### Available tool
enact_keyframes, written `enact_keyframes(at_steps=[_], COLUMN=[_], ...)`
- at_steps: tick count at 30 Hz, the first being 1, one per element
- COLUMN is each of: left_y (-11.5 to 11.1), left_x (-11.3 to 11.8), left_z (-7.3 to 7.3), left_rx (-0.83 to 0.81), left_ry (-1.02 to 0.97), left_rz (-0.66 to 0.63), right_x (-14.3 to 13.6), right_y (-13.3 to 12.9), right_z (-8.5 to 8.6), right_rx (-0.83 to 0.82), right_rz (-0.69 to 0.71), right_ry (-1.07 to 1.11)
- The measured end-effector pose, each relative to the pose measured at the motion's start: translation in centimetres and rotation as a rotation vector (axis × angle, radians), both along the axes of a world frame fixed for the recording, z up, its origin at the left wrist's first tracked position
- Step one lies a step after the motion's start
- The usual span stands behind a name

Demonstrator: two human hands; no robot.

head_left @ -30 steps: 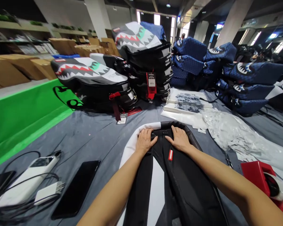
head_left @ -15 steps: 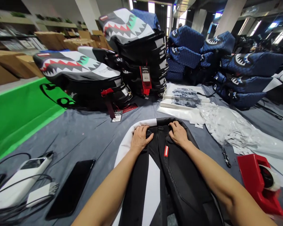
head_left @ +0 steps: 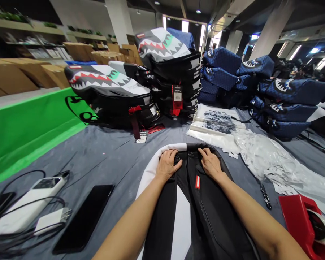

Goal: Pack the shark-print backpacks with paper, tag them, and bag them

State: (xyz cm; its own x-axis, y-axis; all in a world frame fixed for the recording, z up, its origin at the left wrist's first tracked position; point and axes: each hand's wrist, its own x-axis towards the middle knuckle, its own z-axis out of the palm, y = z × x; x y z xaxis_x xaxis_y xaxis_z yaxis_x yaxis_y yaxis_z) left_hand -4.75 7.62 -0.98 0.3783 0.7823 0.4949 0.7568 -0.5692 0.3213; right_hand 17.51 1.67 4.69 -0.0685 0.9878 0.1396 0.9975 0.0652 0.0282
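A black and white backpack (head_left: 182, 213) lies on the grey cloth in front of me, its straps facing up and a small red tag (head_left: 197, 182) on one strap. My left hand (head_left: 168, 165) rests on the upper left of the bag beside the strap top, thumb apart from the fingers. On the upper right, my right hand (head_left: 209, 163) lies with its fingers spread against the dark top edge. Both palms face down on the fabric, and neither hand is closed round anything.
Shark-mouth backpacks (head_left: 108, 83) are stacked behind, blue ones (head_left: 289, 90) at right. A phone (head_left: 83, 218) and white power bank (head_left: 29, 206) with cables lie left. Plastic bags (head_left: 268, 155), a black cutter (head_left: 265, 196) and a red tape dispenser (head_left: 300, 220) are at right.
The view has shifted, so the whole scene sits lower and farther right. Both hands remain at the bag's top; the fingers of my right hand look a little straighter.
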Motion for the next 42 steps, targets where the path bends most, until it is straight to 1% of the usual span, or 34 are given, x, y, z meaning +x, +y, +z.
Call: enact_keyframes(at_steps=[8,11,15,18,20,22,25,27,29,30,31,32,33,34,35,36,37,38,39,40,42], left_y=[0.2,0.2,0.2,0.2,0.3,0.5,0.9,1.3,1.7,1.9,2.1,2.3,2.4,2.6,2.7,2.9,3.0,3.1,3.2,3.1,2.2], left_x=[0.0,0.0,-0.1,-0.2,-0.2,-0.2,0.0,0.3,0.5,0.6,0.7,0.8,0.8,0.9,0.9,1.0,1.0,1.1,1.1,1.1,1.1], left_z=[-0.2,-0.4,-0.5,-0.7,-0.8,-0.9,-1.0,-0.9,-0.8,-0.7,-0.6,-0.5,-0.4,-0.3,-0.2,-0.1,-0.1,0.1,0.4,0.8,2.4], left_rx=[0.022,0.044,0.075,0.089,0.088,0.079,0.061,0.049,0.036,0.030,0.023,0.016,0.008,-0.001,-0.012,-0.025,-0.039,-0.053,-0.067,-0.079,-0.092], left_ry=[-0.014,-0.014,-0.007,0.001,0.011,0.027,0.053,0.071,0.087,0.094,0.099,0.101,0.101,0.099,0.094,0.088,0.082,0.076,0.070,0.064,0.058], left_rz=[-0.011,-0.014,-0.024,-0.021,-0.014,-0.007,0.003,0.018,0.033,0.039,0.043,0.046,0.049,0.051,0.053,0.053,0.054,0.053,0.051,0.044,0.033], right_x=[-0.3,0.0,0.7,0.8,0.6,0.1,-0.5,-0.5,-0.3,-0.2,-0.2,-0.2,-0.4,-0.7,-1.1,-1.8,-2.5,-3.2,-3.9,-4.4,-4.9], right_y=[0.8,0.8,-0.1,-0.6,-0.4,0.5,3.2,5.0,5.8,5.5,4.6,3.2,1.3,-1.0,-3.5,-5.9,-7.9,-9.4,-10.3,-10.5,-9.3], right_z=[0.5,0.5,-0.1,-0.5,-0.4,0.1,1.2,1.9,2.8,3.4,4.2,5.0,5.9,6.6,7.1,7.3,7.1,6.6,5.7,4.5,1.8], right_rx=[-0.053,-0.060,-0.039,-0.013,-0.009,-0.043,-0.111,-0.124,-0.127,-0.130,-0.132,-0.120,-0.089,-0.055,0.005,0.038,0.016,-0.041,-0.107,-0.164,-0.221], right_rz=[-0.046,-0.048,0.000,0.025,-0.010,-0.097,-0.196,-0.209,-0.186,-0.160,-0.132,-0.085,-0.002,0.108,0.278,0.500,0.677,0.772,0.786,0.720,0.538], right_ry=[-0.084,-0.032,0.071,0.082,0.071,0.070,0.101,0.131,0.160,0.173,0.181,0.196,0.222,0.249,0.299,0.342,0.348,0.337,0.323,0.310,0.285])
